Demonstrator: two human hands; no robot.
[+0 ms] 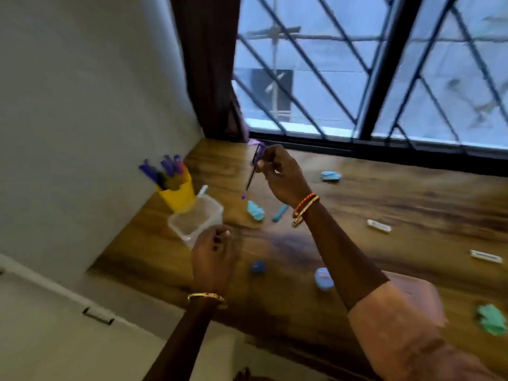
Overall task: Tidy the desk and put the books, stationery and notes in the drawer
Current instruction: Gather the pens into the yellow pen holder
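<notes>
R hand [280, 174] is raised over the desk [384, 204], fingers pinching a purple pen [254, 171] that hangs tip-down. L hand [213, 257] hovers nearer the body w/ fingers loosely curled, holding nothing, just beside a clear tub [196, 218]; yellow pen cup [177, 193] sits beyond it. Hands apart

The right hand [277, 171] pinches a slim purple pen [253, 171] above the wooden bench [384, 204]; the left hand [213, 257] hovers, fingers loosely curled, beside a clear plastic tub [196, 218] and a yellow pen holder [177, 193].
</notes>
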